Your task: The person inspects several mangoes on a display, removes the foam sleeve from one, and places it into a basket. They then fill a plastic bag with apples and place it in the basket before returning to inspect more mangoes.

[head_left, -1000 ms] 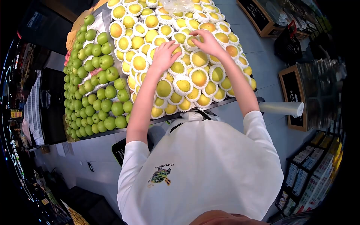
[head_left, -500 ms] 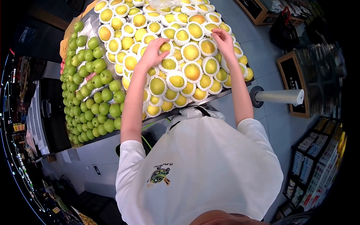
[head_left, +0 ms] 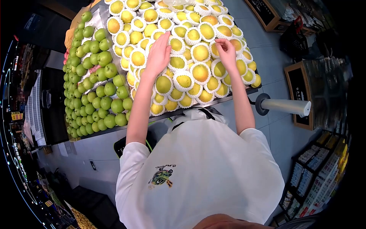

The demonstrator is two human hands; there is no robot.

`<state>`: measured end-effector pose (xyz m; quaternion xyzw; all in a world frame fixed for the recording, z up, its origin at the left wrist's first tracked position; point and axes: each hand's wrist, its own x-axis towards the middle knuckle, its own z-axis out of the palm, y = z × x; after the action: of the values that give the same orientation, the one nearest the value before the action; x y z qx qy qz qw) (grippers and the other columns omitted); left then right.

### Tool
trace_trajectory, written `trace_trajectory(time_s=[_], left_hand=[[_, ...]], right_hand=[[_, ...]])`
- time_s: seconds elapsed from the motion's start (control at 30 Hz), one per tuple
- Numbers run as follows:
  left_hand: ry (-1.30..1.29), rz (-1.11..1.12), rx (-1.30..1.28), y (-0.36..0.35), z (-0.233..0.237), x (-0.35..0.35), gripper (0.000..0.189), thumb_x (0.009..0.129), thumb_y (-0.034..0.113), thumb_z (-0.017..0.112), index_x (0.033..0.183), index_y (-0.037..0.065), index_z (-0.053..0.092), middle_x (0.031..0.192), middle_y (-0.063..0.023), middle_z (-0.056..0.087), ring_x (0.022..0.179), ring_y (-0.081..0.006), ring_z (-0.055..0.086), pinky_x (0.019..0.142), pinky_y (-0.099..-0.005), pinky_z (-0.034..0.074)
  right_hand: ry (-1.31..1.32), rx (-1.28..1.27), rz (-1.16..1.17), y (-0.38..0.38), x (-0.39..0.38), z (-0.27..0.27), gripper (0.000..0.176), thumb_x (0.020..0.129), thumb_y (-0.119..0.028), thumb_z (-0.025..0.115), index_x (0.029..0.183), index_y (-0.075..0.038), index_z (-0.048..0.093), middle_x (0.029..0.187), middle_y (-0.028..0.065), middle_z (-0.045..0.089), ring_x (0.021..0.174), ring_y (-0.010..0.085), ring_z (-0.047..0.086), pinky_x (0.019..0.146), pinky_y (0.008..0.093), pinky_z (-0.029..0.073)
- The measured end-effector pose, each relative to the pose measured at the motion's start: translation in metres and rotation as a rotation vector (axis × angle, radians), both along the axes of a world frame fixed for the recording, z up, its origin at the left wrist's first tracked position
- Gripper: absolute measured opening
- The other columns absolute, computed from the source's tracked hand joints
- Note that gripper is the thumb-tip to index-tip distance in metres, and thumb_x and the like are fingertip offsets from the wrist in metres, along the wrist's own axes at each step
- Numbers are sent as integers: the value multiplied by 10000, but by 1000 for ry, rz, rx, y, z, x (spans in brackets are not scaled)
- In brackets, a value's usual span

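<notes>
Rows of round yellow fruits (head_left: 200, 73), some blushed orange, sit in white foam nets on a display stand. My left hand (head_left: 158, 55) lies over the middle of the pile with fingers stretched out and close together, beside a netted fruit (head_left: 176, 44). It holds nothing that I can see. Farther right, my right hand (head_left: 227, 52) has its thumb and fingertips pinched at the rim of a foam net (head_left: 212, 46). That net surrounds another yellow fruit, partly covered by the hand.
Green apples (head_left: 109, 88) are heaped left of the netted fruits. A roll of clear plastic bags (head_left: 284, 105) sticks out at the stand's right corner. A black basket (head_left: 294, 40) and a wood-framed sign (head_left: 299, 95) stand to the right, with a stocked shelf (head_left: 309, 171) lower down.
My left hand has straightened from a curl around a fruit and slid slightly up. My right hand has moved down a little, its fingers curling into a pinch. The view has shifted slightly.
</notes>
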<state>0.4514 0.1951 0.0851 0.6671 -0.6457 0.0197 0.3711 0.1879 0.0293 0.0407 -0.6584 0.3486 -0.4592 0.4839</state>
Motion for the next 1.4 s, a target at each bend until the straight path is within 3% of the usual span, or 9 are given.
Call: trace_trajectory(time_s=[0.1,0.3,0.5,0.57,0.67,0.77,0.93,1.17,1.4], left_hand=[[215,212,-148,47,-8,-16,460,1026,84,568,1469,-15,492,1408,-218,603,1312,-369,566,1119,-461,424],[196,336,-255,120,-63,-53,358,946,20,662,1292,-13,578,1234,-189,662,1149,-378,623,1030,-478,465],[115,425,-236,150,-86,-87,355,872,30,717,1215,11,625,1217,-184,662,1189,-392,621,1032,-483,471],[81,445,-228,155,-88,-88,359,878,42,714,1225,14,628,1255,-177,650,1244,-387,603,1040,-490,468],[23,499,-184,160,-87,-88,349,897,56,703,1237,15,631,1306,-169,632,1282,-386,581,1053,-493,463],[80,503,-168,165,-94,-86,342,914,64,694,1246,14,632,1342,-164,617,1303,-386,566,1066,-493,458],[158,506,-227,168,-102,-86,302,917,51,693,1211,13,636,1299,-158,634,1287,-380,577,1075,-488,454],[154,548,-296,178,-119,-88,283,878,9,715,1149,41,640,1208,-128,644,1237,-352,601,1031,-457,466],[162,465,-343,215,-147,-88,255,826,-70,709,1041,42,631,1052,-125,641,972,-330,627,885,-446,492]], right_hand=[[86,-115,-10,7,10,6,186,955,-76,669,1117,8,705,1017,69,741,904,148,678,859,304,547],[204,-319,150,30,65,34,244,941,-84,660,1173,-16,690,1107,134,662,1060,268,665,963,380,533],[311,-525,252,46,117,43,324,936,-126,660,1249,-44,664,1248,155,608,1232,337,562,1086,433,450],[359,-548,287,46,131,35,454,945,-230,687,1356,-47,621,1297,189,587,1271,370,526,1110,451,422],[756,-593,246,52,146,30,804,896,-480,746,1504,-15,499,1330,271,588,1226,408,536,1095,481,428],[919,-575,186,53,154,27,818,872,-492,763,1491,-20,513,1310,262,603,1207,415,540,1093,486,431],[768,-561,182,54,157,25,714,772,-326,835,1388,-41,612,1270,221,624,1199,392,527,1100,480,429],[582,-605,208,46,159,0,641,754,-295,871,1319,-98,641,1291,157,602,1189,373,521,1086,482,430],[506,-610,279,48,155,7,611,768,-291,908,1301,-135,653,1298,115,585,1217,341,503,1102,458,415]])
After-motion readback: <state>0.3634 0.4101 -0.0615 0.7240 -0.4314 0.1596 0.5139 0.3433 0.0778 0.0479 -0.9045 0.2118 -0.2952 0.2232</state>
